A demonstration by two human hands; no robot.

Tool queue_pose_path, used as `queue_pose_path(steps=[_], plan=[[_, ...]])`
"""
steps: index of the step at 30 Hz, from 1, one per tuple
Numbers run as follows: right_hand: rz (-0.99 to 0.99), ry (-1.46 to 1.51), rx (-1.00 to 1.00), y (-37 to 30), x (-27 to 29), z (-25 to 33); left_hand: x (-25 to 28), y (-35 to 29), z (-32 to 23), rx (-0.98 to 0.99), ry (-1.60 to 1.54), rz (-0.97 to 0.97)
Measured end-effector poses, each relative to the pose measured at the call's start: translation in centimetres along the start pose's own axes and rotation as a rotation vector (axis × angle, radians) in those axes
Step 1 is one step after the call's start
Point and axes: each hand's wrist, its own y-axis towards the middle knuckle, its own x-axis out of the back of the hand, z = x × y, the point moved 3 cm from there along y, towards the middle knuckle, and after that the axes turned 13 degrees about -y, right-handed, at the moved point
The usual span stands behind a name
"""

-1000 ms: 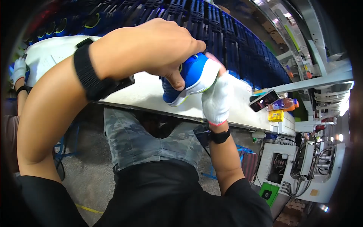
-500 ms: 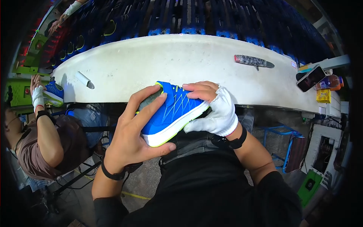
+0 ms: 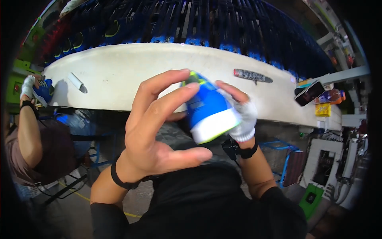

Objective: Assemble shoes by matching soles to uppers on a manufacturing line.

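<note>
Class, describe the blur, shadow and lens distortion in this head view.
Head view: the central blue shoe looks smeared, probably by motion; head view: a grey shadow lies on the white table, left of the white tool; head view: fisheye bending bows the table's far edge.

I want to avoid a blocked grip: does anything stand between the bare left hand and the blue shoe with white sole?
Nothing visible stands between the bare left hand and the blue shoe with white sole: two fingertips overlap it in view. The right hand in a white knitted glove is on the opposite side.
</note>
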Motion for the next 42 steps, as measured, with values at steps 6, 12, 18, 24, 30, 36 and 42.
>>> queue_pose_path(steps=[6,12,18,24,30,36,42], plan=[[-0.445,-0.274,0.279,-1.3,3.2,3.8,0.4,-1.0,10.9,0.094,-0.333,-0.184],[-0.509,-0.450,0.227,-0.7,5.8,4.2,-1.3,-1.1,16.8,0.377,-0.357,-0.256],[-0.800,-0.501,0.348,0.8,9.5,6.5,-1.6,-0.5,16.1,0.417,-0.252,-0.204],[-0.982,-0.644,1.159,4.7,10.1,21.7,-4.0,-0.4,16.6,0.426,-0.274,-0.248],[-0.994,-1.239,1.499,22.7,13.9,36.7,-4.1,-1.3,17.2,0.463,-0.341,-0.257],[-0.774,-1.577,0.469,30.5,14.1,35.6,-3.0,-0.2,17.7,0.507,-0.493,-0.202],[-0.458,-1.754,0.154,32.0,12.5,21.8,-0.8,2.7,18.0,0.552,-0.107,0.202]])
